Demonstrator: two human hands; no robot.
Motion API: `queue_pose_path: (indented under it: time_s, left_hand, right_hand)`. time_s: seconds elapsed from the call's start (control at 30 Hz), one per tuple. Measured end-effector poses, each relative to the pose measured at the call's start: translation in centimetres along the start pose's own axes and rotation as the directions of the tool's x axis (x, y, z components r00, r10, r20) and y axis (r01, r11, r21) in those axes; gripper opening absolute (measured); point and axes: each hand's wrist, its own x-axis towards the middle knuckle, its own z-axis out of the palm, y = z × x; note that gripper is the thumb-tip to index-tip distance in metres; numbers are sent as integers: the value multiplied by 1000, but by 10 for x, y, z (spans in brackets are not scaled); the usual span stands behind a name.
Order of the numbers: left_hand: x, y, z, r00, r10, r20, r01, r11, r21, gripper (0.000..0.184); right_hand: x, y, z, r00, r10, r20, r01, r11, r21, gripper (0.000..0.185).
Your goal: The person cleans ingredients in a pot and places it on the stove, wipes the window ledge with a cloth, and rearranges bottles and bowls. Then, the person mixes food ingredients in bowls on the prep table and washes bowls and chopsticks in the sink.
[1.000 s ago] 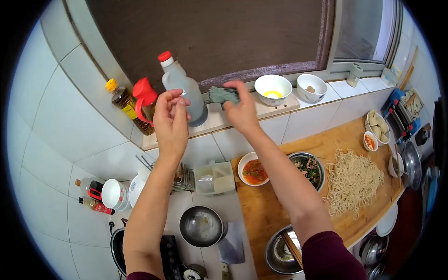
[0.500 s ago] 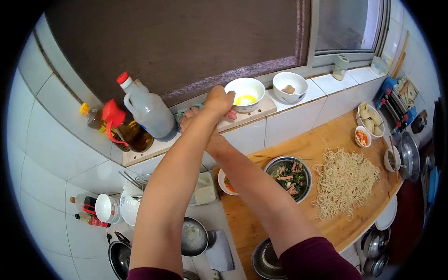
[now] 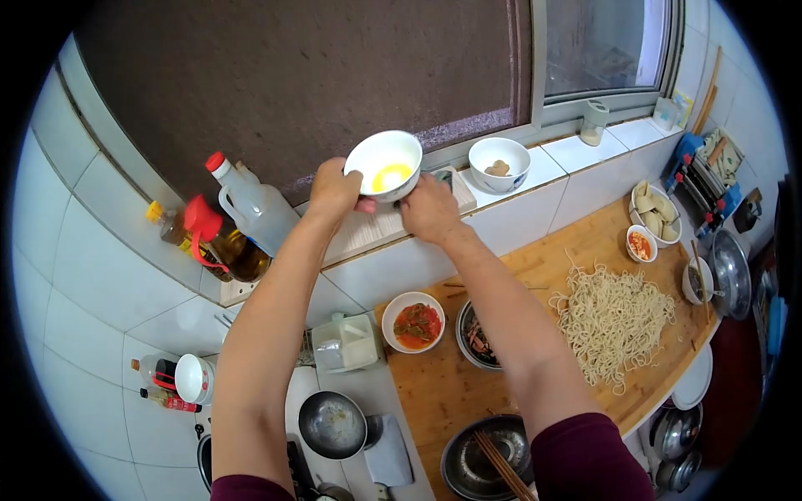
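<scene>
My left hand grips the left rim of a white bowl with a yellow liquid in its bottom, lifted above the wooden board on the ledge. Just below the bowl's right side, my right hand is closed on a grey-green cloth, only a bit of which shows. A second white bowl, holding light brown lumps, stands to the right on the tiled ledge. Left of my hands are a large bottle with a red cap and a red-topped oil jug.
A wooden board bears noodles, a bowl of red food, a metal bowl partly behind my right arm, and a metal basin with chopsticks. A small pan and a cleaver lie to its left.
My left hand has raised the bowl with yellow liquid and moved it left. My right hand has moved from the left to the right, along the ledge with the cloth. The view has shifted.
</scene>
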Motion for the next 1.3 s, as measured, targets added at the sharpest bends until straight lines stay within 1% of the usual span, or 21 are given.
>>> queue_pose_path:
  time_s: [0.07,0.13,0.2,0.23,0.3,0.4,0.47,0.6,0.67,0.7,0.77,0.87,0.93,1.0,1.07,1.13,1.17,1.2,1.23,1.27,1.3]
  left_hand:
    - [-6,-15,-7,1000,-13,23,12,1000,25,29]
    - [-9,-35,-13,998,-56,2,56,997,49,29]
    - [-17,-53,-19,1000,-26,11,26,1000,7,28]
    - [-18,-65,-21,998,-55,8,55,998,7,28]
    - [-13,-73,-25,998,-37,-44,36,999,-22,26]
    - [-13,-75,-26,990,-117,-83,111,991,-69,25]
    - [-12,-74,-25,986,-134,-98,130,990,-49,25]
    - [-23,-74,-23,981,-154,-114,142,984,-110,28]
    - [-33,-75,-24,974,-148,-173,122,980,-156,30]
    - [-42,-74,-26,973,-146,-180,120,981,-150,30]
    - [-69,-74,-32,978,-73,-197,44,988,-149,29]
    - [-119,-79,-38,981,-95,-171,58,976,-212,29]
    - [-155,-82,-41,982,-114,-150,81,973,-215,29]
    - [-192,-88,-41,983,-137,-123,107,969,-222,29]
    - [-225,-93,-43,980,-186,-64,162,947,-279,29]
    - [-255,-96,-46,975,-217,-38,195,929,-316,28]
    - [-269,-97,-49,969,-248,-16,227,909,-350,27]
    - [-282,-101,-52,968,-251,-4,234,905,-355,27]
    - [-295,-104,-55,968,-250,-14,223,890,-398,26]
    - [-308,-107,-57,969,-247,-25,210,871,-443,26]
    - [-323,-106,-58,958,-284,-41,234,854,-464,25]
  right_hand:
    - [6,18,9,991,-124,-58,111,976,-186,22]
    - [6,22,9,992,-105,-65,91,978,-187,22]
    - [5,23,6,996,-50,-70,29,961,-275,22]
    - [2,25,8,998,-45,-44,32,963,-266,22]
    - [3,29,9,985,-38,-167,-10,962,-273,21]
    - [2,32,8,983,-8,-184,-39,967,-253,19]
    - [2,35,8,983,-14,-184,-30,971,-237,19]
    - [-4,40,5,988,-43,-148,5,970,-244,19]
    - [-6,41,1,988,-63,-141,31,974,-224,19]
    - [-8,45,3,984,-90,-157,56,977,-208,20]
    - [-10,46,1,978,-116,-176,84,980,-180,20]
    - [-19,49,-2,971,-154,-185,114,971,-212,20]
    - [-27,51,-5,966,-188,-176,137,953,-269,20]
    - [-38,51,-12,967,-192,-170,148,959,-242,18]
    - [-50,54,-21,965,-195,-175,154,962,-225,17]
    - [-69,58,-29,946,-229,-229,235,972,-2,18]
    - [-83,59,-36,948,-226,-225,229,973,-10,18]
    - [-103,56,-46,990,-19,-140,52,970,236,20]
    - [-126,55,-54,985,170,-9,-148,881,449,22]
    - [-150,58,-63,958,277,71,-269,784,559,24]
    - [-173,62,-74,919,363,156,-372,663,650,26]
